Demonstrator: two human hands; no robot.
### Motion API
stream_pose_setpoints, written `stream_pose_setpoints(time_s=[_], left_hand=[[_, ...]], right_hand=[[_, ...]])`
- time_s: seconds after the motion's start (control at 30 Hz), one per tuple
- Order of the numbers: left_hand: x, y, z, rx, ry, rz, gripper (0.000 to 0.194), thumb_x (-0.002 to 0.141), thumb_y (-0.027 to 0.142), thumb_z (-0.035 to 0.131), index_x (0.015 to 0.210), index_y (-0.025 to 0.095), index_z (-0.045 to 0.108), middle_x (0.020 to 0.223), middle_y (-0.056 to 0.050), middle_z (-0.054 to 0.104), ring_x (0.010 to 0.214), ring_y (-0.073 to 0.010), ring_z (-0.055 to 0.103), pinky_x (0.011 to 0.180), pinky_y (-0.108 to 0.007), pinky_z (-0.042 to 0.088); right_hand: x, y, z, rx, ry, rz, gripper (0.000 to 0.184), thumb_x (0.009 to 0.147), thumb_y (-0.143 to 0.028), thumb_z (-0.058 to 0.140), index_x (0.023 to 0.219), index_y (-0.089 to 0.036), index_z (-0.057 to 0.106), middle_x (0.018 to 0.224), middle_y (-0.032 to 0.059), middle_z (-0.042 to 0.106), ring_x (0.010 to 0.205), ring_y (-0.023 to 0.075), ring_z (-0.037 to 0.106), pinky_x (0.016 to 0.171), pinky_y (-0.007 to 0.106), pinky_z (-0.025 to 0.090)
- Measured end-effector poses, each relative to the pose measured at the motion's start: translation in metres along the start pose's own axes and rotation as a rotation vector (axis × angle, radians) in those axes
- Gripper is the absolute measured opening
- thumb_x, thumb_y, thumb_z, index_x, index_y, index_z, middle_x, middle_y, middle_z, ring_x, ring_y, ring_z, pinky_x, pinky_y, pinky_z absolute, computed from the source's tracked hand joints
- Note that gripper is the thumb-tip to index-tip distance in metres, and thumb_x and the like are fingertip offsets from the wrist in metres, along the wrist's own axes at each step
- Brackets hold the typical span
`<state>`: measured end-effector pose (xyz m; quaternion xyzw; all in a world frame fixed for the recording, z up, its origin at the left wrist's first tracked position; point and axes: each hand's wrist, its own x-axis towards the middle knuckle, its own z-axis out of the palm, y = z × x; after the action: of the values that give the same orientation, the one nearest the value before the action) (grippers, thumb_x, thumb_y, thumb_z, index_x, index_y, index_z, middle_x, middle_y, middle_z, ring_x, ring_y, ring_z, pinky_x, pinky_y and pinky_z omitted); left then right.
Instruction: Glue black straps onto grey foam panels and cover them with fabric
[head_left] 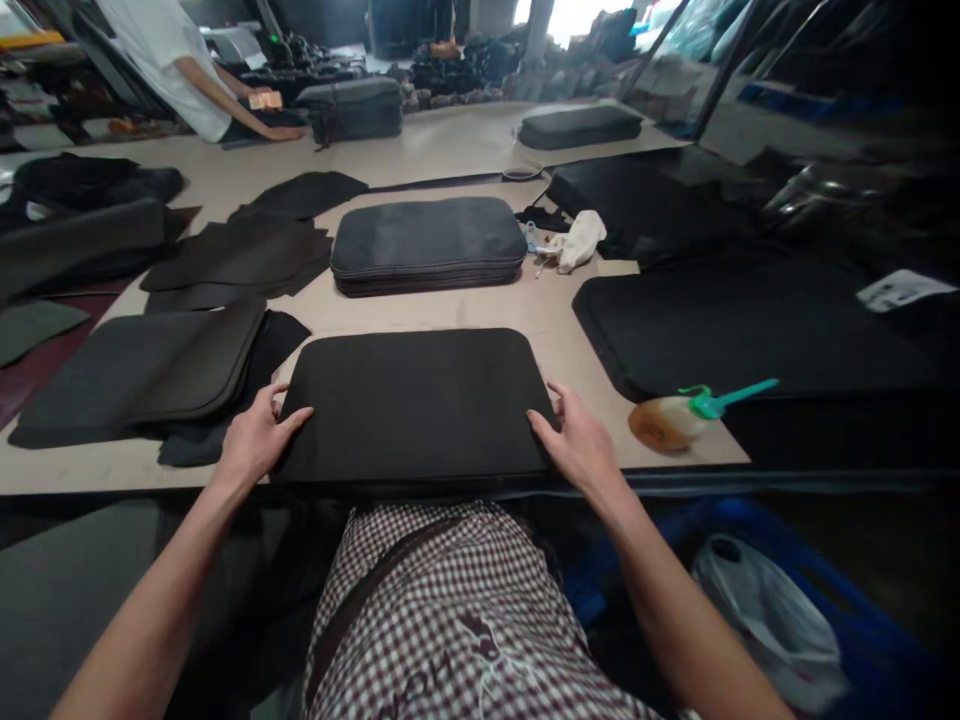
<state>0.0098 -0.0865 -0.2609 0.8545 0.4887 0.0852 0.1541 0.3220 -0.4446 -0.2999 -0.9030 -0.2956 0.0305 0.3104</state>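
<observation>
A black rounded-corner panel [416, 405] lies flat at the table's front edge, right before me. My left hand [259, 430] grips its left side, thumb on top and fingers at the edge. On the opposite side my right hand [574, 430] holds it the same way. Whether it is one sheet or a stack cannot be told. Just beyond it rests a pile of dark grey rounded panels [431, 240]. Left of my left hand are more dark panels [142, 370], overlapping one another. A squeeze bottle [667, 422] with a green nozzle and brownish contents lies near my right hand.
Black sheets [750, 330] cover the right side of the table [450, 315]. A crumpled white cloth [581, 240] lies beyond the panels. At the far left a person in a white shirt [169, 60] stands by another stack [356, 110]. A blue crate [795, 560] sits below right.
</observation>
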Motion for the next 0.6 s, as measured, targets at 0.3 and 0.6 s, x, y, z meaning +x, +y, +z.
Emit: stream_pose_setpoints(time_s=[0.3,0.6], left_hand=[[0.002,-0.005,0.001,-0.186,0.069,0.091,0.05,0.088,0.053,0.065,0.131,0.027,0.063,0.087,0.001,0.068,0.077,-0.0187,0.063,0.072,-0.028,0.042],[0.002,-0.003,0.01,-0.022,0.141,0.197,0.054,0.089,0.048,0.062,0.134,0.018,0.061,0.126,-0.011,0.062,0.108,-0.0255,0.062,0.097,-0.035,0.049]], right_hand=[[0.003,0.012,0.007,0.04,0.035,-0.022,0.057,0.091,-0.052,0.058,0.14,-0.021,0.059,0.101,0.0082,0.069,0.083,0.0268,0.065,0.075,0.038,0.047],[-0.004,0.015,0.01,-0.036,0.146,-0.143,0.053,0.091,-0.045,0.061,0.136,-0.017,0.06,0.119,0.0162,0.062,0.108,0.0324,0.061,0.095,0.048,0.05]])
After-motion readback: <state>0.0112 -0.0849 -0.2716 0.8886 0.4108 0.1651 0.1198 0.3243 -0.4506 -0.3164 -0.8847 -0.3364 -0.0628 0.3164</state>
